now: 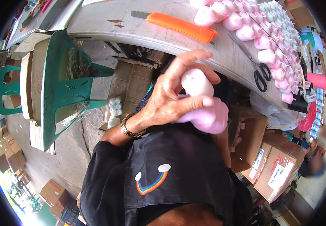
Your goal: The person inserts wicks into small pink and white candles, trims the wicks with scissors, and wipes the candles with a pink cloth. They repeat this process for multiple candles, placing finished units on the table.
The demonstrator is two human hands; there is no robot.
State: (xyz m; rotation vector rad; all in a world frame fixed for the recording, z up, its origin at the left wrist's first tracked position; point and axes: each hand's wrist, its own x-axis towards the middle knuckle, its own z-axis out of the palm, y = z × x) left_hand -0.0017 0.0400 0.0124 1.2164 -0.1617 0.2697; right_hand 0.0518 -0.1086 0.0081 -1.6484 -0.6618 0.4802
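A short, rounded white candle (196,83) sits between the thumb and fingers of my left hand (164,96), which is closed around its sides. The index finger stretches over the top of it. Right below the candle is a bunched pink cloth (210,118), close against its lower end. My right forearm (222,145) comes up behind this cloth; the right hand itself is covered by it, so its fingers do not show. Many similar pink and white candles (245,32) stand packed in rows at the far right of the table (121,22).
On the table lie a cutter with an orange handle (181,27) and black-handled scissors (262,78). A green plastic chair (51,94) stands at the left with cardboard beside it. Cardboard boxes (274,175) are at my right, an open one (251,137) holding pinkish pieces.
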